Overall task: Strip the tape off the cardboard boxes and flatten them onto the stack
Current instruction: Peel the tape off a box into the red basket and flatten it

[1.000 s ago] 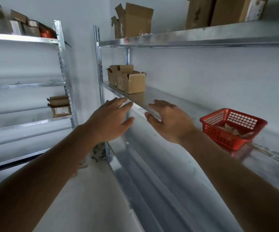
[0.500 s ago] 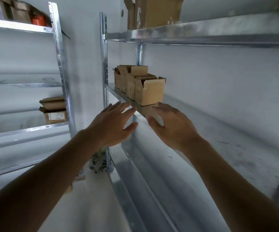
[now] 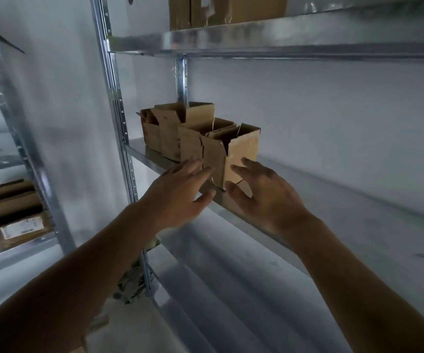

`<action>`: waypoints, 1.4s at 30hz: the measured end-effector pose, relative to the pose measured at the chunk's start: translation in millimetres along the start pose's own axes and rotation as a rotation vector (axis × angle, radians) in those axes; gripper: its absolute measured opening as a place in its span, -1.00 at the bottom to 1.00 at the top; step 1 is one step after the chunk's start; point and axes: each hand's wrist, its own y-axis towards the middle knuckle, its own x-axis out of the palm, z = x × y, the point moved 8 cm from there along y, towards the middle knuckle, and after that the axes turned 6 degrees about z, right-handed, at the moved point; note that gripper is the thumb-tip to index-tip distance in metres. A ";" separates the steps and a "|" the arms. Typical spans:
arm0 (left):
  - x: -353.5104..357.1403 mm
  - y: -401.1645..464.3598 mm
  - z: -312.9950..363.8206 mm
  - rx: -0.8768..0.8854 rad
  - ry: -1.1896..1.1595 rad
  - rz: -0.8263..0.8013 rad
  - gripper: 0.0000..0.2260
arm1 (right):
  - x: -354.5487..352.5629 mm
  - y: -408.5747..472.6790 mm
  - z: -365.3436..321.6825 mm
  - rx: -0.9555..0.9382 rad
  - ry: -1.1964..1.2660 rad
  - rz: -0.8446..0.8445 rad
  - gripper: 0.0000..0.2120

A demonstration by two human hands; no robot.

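I'm looking into a storeroom: bare pale walls and galvanised metal racking (image 3: 119, 118). Small open cardboard boxes (image 3: 200, 141) sit on the shelf at 12 o'clock, a labelled carton (image 3: 19, 225) at 9 o'clock, bigger cartons (image 3: 228, 8) overhead.

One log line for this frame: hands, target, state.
left hand: open, by nearest box | right hand: open, fingers at its front | boxes: upright on shelf, flaps open | grasp: not yet

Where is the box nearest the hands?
In the head view, the nearest box stands on the middle metal shelf, at the right end of the row of boxes, just beyond both open hands.
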 end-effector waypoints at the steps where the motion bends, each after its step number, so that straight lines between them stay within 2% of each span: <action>1: 4.7 9.4 -6.2 0.019 -0.005 -0.004 -0.47 | 2.9 9.6 0.7 0.004 -0.008 0.011 -0.48; 8: 37.2 68.5 -49.7 0.054 -0.039 0.028 -0.45 | 38.3 68.8 16.1 -0.037 -0.064 0.045 -0.45; 14: 58.0 104.4 -74.8 0.092 -0.067 0.068 -0.44 | 61.0 114.3 33.7 0.025 -0.078 0.095 -0.35; 18: 65.7 117.1 -92.9 0.148 -0.098 0.094 -0.50 | 69.3 140.0 27.1 0.048 -0.124 0.155 -0.34; 20: 68.1 121.0 -98.4 0.187 -0.105 0.116 -0.54 | 73.6 149.7 27.1 0.052 -0.212 0.137 -0.39; 23: 68.0 124.7 -100.5 0.242 -0.127 0.157 -0.62 | 72.1 152.1 29.2 0.095 -0.289 0.161 -0.64; 26: 68.6 126.2 -95.6 0.291 -0.165 0.165 -0.68 | 75.2 141.2 33.8 0.164 -0.316 0.126 -0.74; 32: 74.1 120.5 -68.8 0.446 -0.199 0.136 -0.71 | 71.4 118.6 36.6 0.182 -0.465 0.211 -0.65; 37: 87.7 127.3 -48.6 0.482 -0.290 0.128 -0.52 | 50.1 92.1 38.3 0.176 -0.589 0.264 -0.55; 42: 107.7 128.7 -14.7 0.445 -0.401 0.033 -0.31 | 13.9 59.1 47.8 0.161 -0.724 0.395 -0.65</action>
